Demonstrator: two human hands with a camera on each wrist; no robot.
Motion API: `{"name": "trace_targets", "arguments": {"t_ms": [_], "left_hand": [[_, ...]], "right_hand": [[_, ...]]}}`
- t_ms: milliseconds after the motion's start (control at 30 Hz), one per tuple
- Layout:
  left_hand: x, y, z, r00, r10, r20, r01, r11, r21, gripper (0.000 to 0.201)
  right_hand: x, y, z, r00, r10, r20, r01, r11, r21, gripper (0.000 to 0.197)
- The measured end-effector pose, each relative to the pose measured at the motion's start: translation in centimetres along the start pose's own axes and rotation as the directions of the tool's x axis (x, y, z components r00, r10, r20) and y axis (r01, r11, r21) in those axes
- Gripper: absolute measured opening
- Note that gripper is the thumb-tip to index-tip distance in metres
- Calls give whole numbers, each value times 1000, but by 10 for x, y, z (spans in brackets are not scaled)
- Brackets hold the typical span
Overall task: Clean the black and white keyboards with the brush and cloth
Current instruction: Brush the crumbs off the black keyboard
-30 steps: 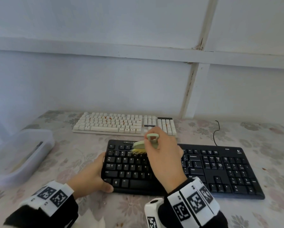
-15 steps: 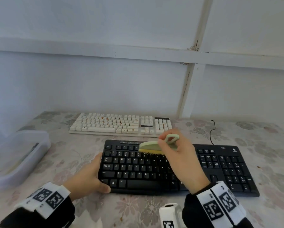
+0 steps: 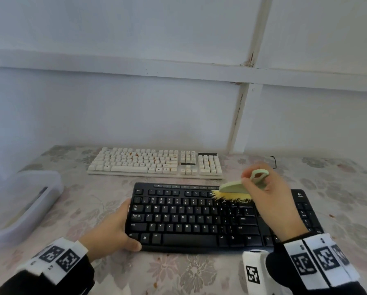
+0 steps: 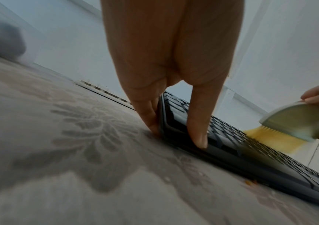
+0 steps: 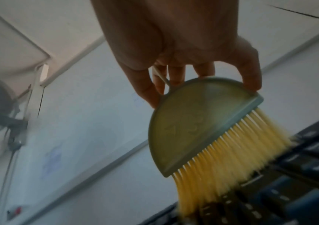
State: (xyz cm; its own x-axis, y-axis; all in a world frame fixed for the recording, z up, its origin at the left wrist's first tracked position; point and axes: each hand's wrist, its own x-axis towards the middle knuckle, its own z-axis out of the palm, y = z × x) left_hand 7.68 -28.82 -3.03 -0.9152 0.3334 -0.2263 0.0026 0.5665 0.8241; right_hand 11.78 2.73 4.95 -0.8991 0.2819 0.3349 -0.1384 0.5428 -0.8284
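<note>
Writing: I read a small pale logo at the far right corner of the flat black plastic keyboard [image 3: 191,218], too small for me to spell out; its white key legends are clear (Q W E R T Y, Caps Lock, Ctrl, Alt, Enter, Shift).
Wrist tags: I see black-and-white square code markers on the white bands over both black sleeves.
Black keyboard: it lies nearest me on the flower-patterned bench [image 3: 178,273], long side across my view.
White keyboard: the cream-white plastic keyboard [image 3: 155,163] lies just behind the black one, apart from it, with orange specks among its keys.
Around: a clear plastic storage tub [image 3: 23,201] stands at the left of the bench; a thin black cable [image 3: 274,161] runs near the wall; orange crumbs lie on the bench by the black keyboard's edges.
Left hand: my left hand [image 3: 112,231] holds the black keyboard's left end, thumb on its front corner, fingers [image 4: 147,112] against its side edge.
Right hand: my right hand [image 3: 269,201] pinches the loop handle of the pale green half-round brush with yellow bristles [image 3: 233,189], fingers closed on it.
Brush: its bristles touch the upper key rows right of centre.
</note>
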Motion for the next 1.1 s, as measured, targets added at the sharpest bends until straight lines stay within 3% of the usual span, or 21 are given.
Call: {"name": "trace_targets", "arguments": {"t_ms": [133, 300, 400, 467, 633, 700, 767, 800, 867, 967, 1033, 1100], "left_hand": [[1, -1, 0, 1000, 12, -4, -12, 1000, 4, 92], [1, -2, 0, 1000, 11, -4, -11, 1000, -2, 91], [1, -2, 0, 1000, 17, -1, -17, 1000, 2, 95], [1, -3, 0, 1000, 16, 2, -16, 1000, 0, 95], [1, -2, 0, 1000, 14, 9, -14, 1000, -13, 95], [1, -2, 0, 1000, 14, 4, -14, 1000, -12, 95], [1, -3, 0, 1000, 14, -3, -14, 1000, -16, 96], [1, -3, 0, 1000, 14, -4, -14, 1000, -21, 95], [1, -2, 0, 1000, 6, -4, -6, 999, -32, 93], [1, -1, 0, 1000, 4, 4, -4, 999, -36, 92], [1, -1, 0, 1000, 8, 2, -8, 1000, -25, 93], [1, -2, 0, 1000, 8, 5, -8, 1000, -25, 94]], "right_hand": [[-3, -4, 0, 997, -44, 67, 35, 991, 130, 10], [1, 9, -13, 998, -27, -55, 23, 998, -63, 14], [0, 8, -17, 1000, -22, -5, 23, 993, 115, 10], [0, 14, -20, 999, 0, 37, -5, 991, 131, 7], [12, 29, -44, 994, -15, -104, 15, 1000, -3, 15], [13, 29, -49, 998, 6, -68, 5, 986, 164, 6], [10, 37, -51, 1000, 11, -8, -9, 967, 253, 31], [10, 42, -53, 1000, 12, 5, -13, 970, 241, 30], [11, 49, -60, 1000, 23, -12, -21, 990, 141, 6], [16, 59, -77, 995, 17, -100, -21, 999, -39, 13], [15, 55, -84, 996, 20, -85, -18, 1000, 16, 6], [10, 53, -84, 999, 21, -30, -19, 997, 73, 22]]}}
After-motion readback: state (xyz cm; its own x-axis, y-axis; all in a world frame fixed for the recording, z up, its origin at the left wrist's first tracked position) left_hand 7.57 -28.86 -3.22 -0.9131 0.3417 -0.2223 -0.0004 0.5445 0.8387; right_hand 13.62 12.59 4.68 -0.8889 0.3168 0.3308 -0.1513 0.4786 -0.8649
